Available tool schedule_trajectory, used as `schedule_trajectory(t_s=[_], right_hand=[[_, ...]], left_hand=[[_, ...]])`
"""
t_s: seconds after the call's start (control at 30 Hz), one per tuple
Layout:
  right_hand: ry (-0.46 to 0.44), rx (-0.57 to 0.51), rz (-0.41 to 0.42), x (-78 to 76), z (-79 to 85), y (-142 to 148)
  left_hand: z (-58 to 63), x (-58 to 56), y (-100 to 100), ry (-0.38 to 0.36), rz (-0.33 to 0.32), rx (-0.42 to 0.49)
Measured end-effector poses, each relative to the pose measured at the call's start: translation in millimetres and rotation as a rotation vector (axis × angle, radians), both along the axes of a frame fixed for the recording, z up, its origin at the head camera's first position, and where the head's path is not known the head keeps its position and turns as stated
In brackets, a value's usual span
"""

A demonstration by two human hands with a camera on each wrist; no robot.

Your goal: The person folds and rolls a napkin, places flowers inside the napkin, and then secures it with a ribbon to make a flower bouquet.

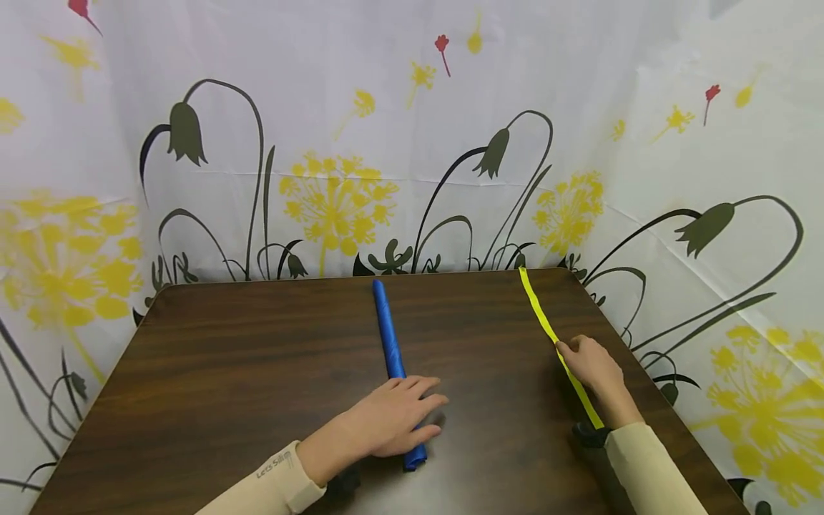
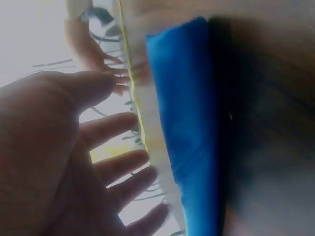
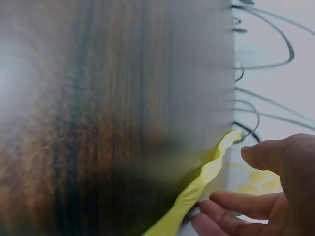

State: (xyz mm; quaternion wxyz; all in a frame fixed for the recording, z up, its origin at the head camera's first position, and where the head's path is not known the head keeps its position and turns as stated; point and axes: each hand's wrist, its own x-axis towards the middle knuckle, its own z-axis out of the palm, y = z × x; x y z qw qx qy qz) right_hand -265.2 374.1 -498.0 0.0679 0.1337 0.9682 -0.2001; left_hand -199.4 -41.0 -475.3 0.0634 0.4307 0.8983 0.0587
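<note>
A long blue rolled cloth [image 1: 388, 332] lies lengthwise on the brown table. Over its near part is my left hand [image 1: 399, 418], fingers spread; in the left wrist view the fingers [image 2: 123, 167] stand apart from the blue roll [image 2: 184, 108]. To the right, a thin yellow ribbon [image 1: 538, 312] runs from the back edge towards me. Beside its middle is my right hand [image 1: 592, 365]. The right wrist view shows the thumb and fingers [image 3: 241, 204] parted, close to the slightly twisted ribbon [image 3: 189, 194], with no pinch visible. My right wrist hides the ribbon's near end.
The wooden table [image 1: 257, 350] has its right edge close beyond my right hand. A white curtain [image 1: 360, 71] printed with flowers hangs right behind the table and along its sides. A dark strap or device [image 1: 589, 434] sits under my right wrist.
</note>
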Motion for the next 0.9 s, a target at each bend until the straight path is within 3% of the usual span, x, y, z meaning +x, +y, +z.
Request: schedule_trajectory(t_s=[0.13,0.27,0.5,0.67,0.9], right_hand=[[-0.053,-0.060,-0.053,-5.2,-5.6,10.3],[-0.049,-0.123,-0.061,-10.9,-8.0,10.7],[-0.026,-0.216,-0.055,-17.7,-22.1,18.8],[0.078,-0.350,0.007,-9.5,-15.3,1.3],[0.094,-0.478,0.150,-2.5,-5.4,-24.5]], left_hand=[[-3.1,5.5,1.9,0.016,-0.032,-0.036],[-6.0,5.7,-0.9,0.080,-0.049,-0.043],[-9.7,3.3,-1.9,0.102,-0.063,-0.030],[-9.9,1.9,-0.6,0.113,-0.068,-0.006],[-2.3,-0.9,2.1,0.120,-0.051,0.076]])
